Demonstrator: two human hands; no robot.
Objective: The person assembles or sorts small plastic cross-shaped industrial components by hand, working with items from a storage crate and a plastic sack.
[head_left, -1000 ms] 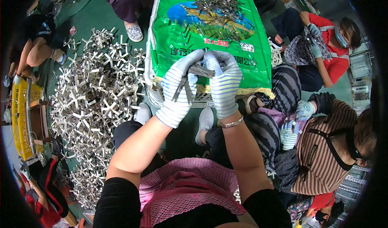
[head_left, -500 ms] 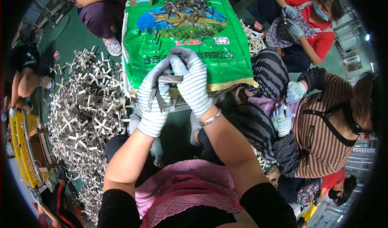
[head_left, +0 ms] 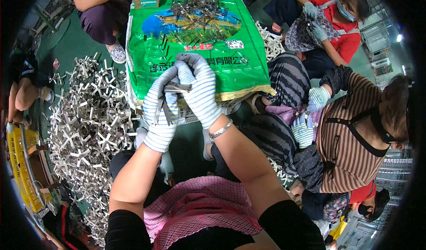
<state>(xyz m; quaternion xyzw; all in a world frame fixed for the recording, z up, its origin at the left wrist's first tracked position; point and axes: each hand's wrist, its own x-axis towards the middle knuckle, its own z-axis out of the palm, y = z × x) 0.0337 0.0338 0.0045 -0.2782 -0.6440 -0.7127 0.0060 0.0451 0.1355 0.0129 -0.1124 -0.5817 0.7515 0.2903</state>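
Grip: left hand [head_left: 152, 103] closed on grey strips [head_left: 176, 87]; right hand [head_left: 201, 88] curled at their end, hold unclear. Likely light, stiff; take mid-length.

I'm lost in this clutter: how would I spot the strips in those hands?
Find the green sack at top centre. Over its near edge are the left hand and right hand, both striped-gloved. The thin grey strips are held there, unlike the dark pile lying loose on the sack.
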